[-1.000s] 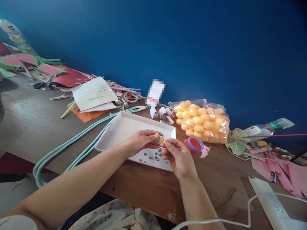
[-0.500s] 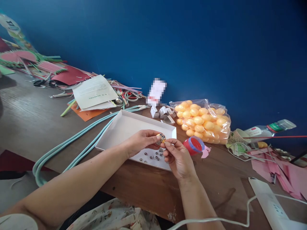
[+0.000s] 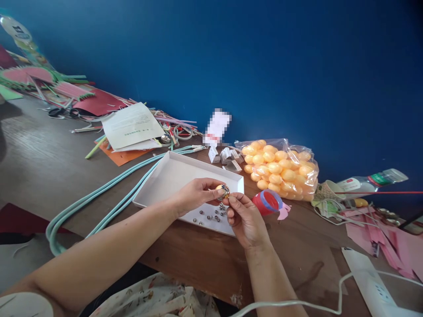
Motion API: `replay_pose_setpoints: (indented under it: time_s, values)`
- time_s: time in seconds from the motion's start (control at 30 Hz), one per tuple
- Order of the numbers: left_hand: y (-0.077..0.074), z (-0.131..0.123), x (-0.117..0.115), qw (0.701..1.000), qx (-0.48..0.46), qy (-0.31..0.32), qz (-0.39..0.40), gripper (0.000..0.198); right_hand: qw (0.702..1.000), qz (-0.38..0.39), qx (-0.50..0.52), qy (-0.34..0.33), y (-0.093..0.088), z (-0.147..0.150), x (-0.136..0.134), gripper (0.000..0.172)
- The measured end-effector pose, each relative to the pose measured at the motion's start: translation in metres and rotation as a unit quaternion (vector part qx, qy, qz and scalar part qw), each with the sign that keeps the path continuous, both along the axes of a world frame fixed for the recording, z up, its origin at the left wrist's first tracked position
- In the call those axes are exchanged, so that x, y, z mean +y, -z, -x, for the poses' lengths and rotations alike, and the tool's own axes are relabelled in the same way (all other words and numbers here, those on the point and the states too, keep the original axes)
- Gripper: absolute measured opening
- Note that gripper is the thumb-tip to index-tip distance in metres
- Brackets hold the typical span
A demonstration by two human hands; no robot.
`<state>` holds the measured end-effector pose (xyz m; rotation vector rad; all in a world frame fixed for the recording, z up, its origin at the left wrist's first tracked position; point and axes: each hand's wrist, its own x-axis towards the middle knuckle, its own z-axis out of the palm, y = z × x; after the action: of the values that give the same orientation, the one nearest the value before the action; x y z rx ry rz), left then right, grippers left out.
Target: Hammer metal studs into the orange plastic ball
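Observation:
Above the white tray (image 3: 190,169), my left hand (image 3: 198,195) is closed, thumb and fingers pinching a small round shiny object (image 3: 224,190), silver with orange-yellow showing. Its exact kind I cannot make out. My right hand (image 3: 246,215) is also closed, its thumb and fingertips pressed together against the lower right side of that object. Whether a small piece sits between those right fingertips is hidden. Below, in the front part of the tray, lie several small steel balls (image 3: 209,217), some partly covered by my right hand.
Behind the tray is a bag of orange balls (image 3: 280,169). A red cup (image 3: 267,201) with a blue rim stands right of my hands. Light-blue cords (image 3: 109,189) loop at the left. Papers (image 3: 132,127) and scissors lie farther left; a power strip (image 3: 370,281) lies right.
The shiny round object has turned slightly between my fingers, and both hands have barely shifted. The view has tilted a little.

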<state>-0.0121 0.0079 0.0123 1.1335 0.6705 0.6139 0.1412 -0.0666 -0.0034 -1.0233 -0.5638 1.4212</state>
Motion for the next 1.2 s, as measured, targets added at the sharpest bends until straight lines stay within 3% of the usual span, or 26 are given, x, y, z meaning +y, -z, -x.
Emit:
replay_pose_setpoints:
  time_s: [1.2]
  values:
    - [-0.0010,-0.0002,-0.0003,1.000,-0.008,-0.009,0.006,0.046,1.000,-0.007,-0.004,0.019,-0.0055,0.0068,-0.0017,0.017]
